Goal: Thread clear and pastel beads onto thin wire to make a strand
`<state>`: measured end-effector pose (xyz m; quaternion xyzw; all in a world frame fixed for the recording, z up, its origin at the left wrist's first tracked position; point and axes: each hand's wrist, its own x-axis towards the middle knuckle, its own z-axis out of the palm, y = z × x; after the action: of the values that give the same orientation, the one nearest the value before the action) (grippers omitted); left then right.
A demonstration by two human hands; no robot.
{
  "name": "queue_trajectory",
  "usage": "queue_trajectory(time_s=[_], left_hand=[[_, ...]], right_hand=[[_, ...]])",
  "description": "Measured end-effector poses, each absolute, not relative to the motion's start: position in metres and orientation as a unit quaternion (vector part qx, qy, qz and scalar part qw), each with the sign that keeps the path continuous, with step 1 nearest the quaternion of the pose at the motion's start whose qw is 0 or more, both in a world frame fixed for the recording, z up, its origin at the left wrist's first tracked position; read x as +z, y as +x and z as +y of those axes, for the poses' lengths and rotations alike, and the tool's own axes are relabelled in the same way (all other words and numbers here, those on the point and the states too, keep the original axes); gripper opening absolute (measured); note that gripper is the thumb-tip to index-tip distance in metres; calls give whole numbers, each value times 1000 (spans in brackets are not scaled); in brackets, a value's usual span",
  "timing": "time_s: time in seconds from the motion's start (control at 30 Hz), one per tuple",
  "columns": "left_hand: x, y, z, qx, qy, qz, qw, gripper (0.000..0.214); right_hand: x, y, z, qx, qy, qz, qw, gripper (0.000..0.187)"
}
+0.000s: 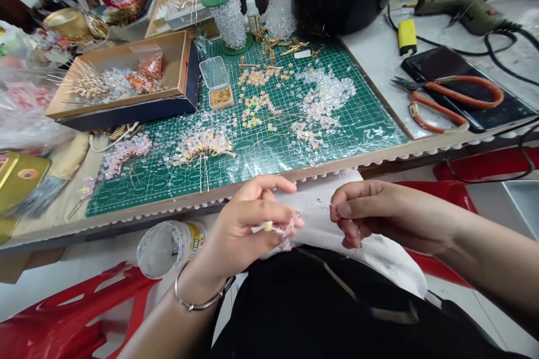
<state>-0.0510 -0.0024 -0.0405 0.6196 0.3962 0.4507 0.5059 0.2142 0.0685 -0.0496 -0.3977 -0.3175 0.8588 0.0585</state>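
Such fine work likely goes best with a light hold on the small pink-and-yellow beaded spray, keeping its delicate parts unbent. The left hand pinches it between thumb and fingers above the lap — just short of the green gridded cutting mat. The right hand's thumb and forefinger meet — whether on anything, I cannot tell.

white “A2”, on green cutting mat
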Motion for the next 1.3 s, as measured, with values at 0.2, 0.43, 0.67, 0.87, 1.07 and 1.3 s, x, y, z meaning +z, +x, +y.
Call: queue_trajectory(time_s=[0.2,0.43,0.67,0.87,1.07,1.3], left_hand=[[-36,-45,3,434,571,395,574,13],[-43,-20,12,303,546,475,620,27],[-48,-17,13,304,477,457,686,34],[-49,-16,7,336,409,451,719,33],[-49,-15,3,346,376,444,735,32],[-49,-20,0,355,373,453,728,26]], right_hand=[[-42,209,69,849,-400,-343,46,20],[-32,197,67,837,-409,-363,6,17],[-30,199,66,839,-404,-364,-16,19],[-30,202,66,839,-407,-361,-1,22],[-31,205,65,832,-420,-363,9,21],[-29,213,66,832,-427,-355,20,23]])
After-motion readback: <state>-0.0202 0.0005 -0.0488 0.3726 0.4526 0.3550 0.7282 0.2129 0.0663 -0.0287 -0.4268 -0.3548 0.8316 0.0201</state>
